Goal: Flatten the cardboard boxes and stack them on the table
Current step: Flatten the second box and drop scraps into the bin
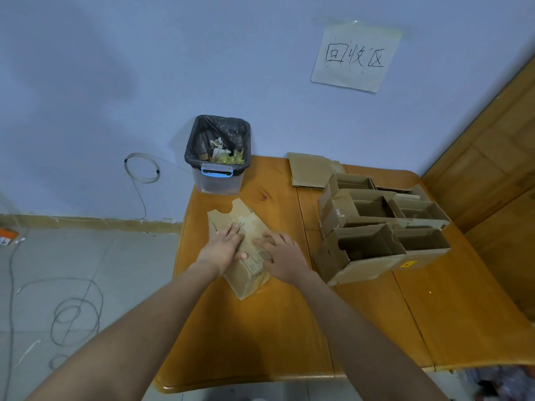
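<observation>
On the wooden table, your left hand and right hand press flat, fingers straight, side by side on a flattened cardboard box.

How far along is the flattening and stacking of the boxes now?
Done: one flattened piece lies at the table's far edge. In hand: the left hand and right hand press a collapsed box flat. Left: several open boxes stand unflattened on the right.
</observation>
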A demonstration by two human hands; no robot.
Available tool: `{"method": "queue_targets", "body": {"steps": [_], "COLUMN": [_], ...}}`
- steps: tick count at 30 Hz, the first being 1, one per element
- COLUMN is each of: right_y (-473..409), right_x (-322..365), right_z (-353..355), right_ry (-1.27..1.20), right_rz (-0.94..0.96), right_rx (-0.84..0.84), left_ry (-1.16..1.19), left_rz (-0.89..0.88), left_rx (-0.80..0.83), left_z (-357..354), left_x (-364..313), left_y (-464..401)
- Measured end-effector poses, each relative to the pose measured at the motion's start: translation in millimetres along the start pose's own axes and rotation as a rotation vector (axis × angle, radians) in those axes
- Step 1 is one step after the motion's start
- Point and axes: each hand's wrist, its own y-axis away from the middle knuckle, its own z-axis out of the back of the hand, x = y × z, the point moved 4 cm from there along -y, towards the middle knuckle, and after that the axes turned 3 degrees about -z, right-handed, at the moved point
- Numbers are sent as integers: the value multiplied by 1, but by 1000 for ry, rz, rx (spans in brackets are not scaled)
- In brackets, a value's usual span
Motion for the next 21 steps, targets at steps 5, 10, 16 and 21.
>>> {"method": "queue_targets", "body": {"steps": [5,10,16,21], "right_y": [6,7,9,7], "right_x": [-3,-5,-2,-1], "right_z": [-2,0,-3,1], "right_ry": [-50,-68,-55,-60], "right_rz": [14,7,26,47], "right_rx": [-29,-23,28,50], "left_ry": [-20,-29,-45,-43], "left_rz": [-10,-17,-18,-32], "left_rx": [12,26,81,83], "left_z": [-1,-2,0,1], "left_x": [1,1,4,7], "left_y": [0,-2,-5,-7]}}
